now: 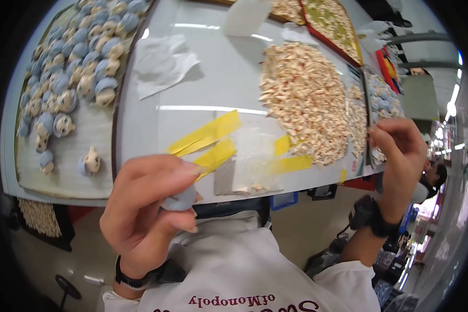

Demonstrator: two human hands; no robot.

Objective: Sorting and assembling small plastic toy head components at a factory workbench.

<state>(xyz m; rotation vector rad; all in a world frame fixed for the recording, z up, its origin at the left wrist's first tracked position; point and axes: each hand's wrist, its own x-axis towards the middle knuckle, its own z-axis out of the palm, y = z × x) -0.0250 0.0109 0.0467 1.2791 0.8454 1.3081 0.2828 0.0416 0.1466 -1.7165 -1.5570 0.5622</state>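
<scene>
While the pale, glossy table (156, 125) is spreading out beyond both our hands, we are holding our left hand (140, 208) and right hand (403, 156) well apart at its near edge, the held thing lying wholly on the left hand's side. Off to the left of the left hand, a shallow tray (73, 182) is carrying crowded rows of figures. Between our hands and farther out, a loose heap (307, 99) of small, pointed, cream pieces with reddish flecks is sitting nearer the right hand. Crumpled white tissue (164, 65) is lying beyond the left hand, looking soft and thin. In the gap between the hands, we are seeing a clear plastic sheet (255, 148), wrinkled and shiny, with flat yellow strips (208, 132) beside it. The right hand is hovering just beside a container of blue pieces (384, 99), its thumb and fingertips drawn together; we cannot tell whether they are pinching anything small. The left hand is gripping a rounded blue piece (181, 200) between thumb and curled fingers. That piece is looking smooth and matte, and, partly covered, it is showing us no clear long axis.
</scene>
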